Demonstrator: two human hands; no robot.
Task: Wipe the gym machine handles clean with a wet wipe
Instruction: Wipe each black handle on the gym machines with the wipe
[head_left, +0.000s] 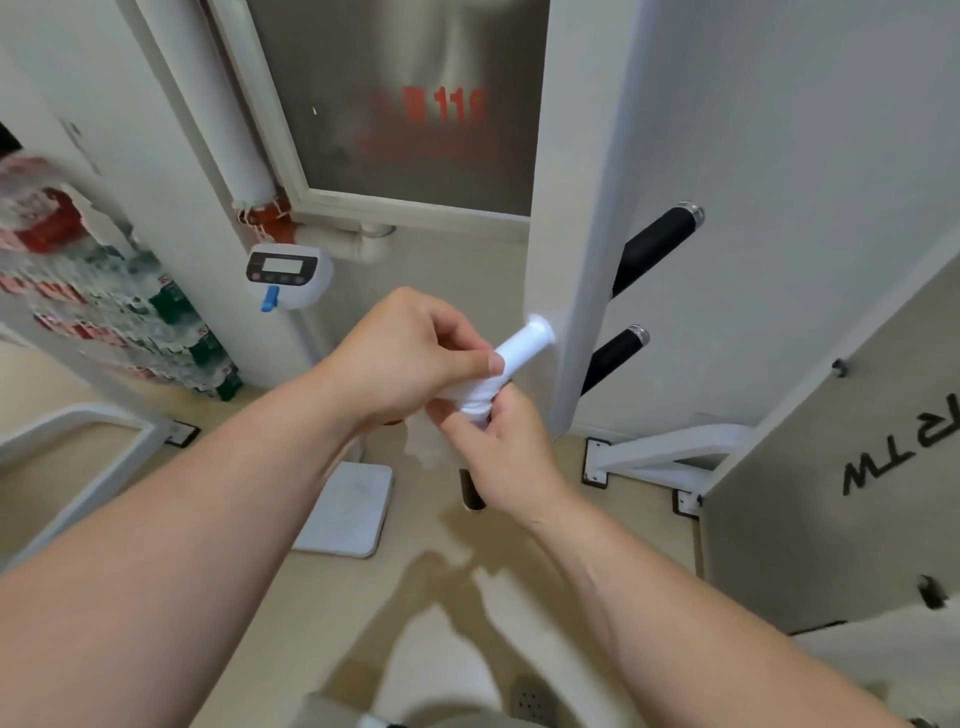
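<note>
Left grip curls around near end of white handle on machine post, thumb on top. Right grip pinches wet wipe, bunched under handle.

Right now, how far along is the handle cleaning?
Nothing can be called finished by sight. In hand: the left hand grips the near end of the white handle, while the right hand pinches the wipe bunched against it. Left: the upper black handle and the lower black handle beyond the white post, no hand on them.
</note>
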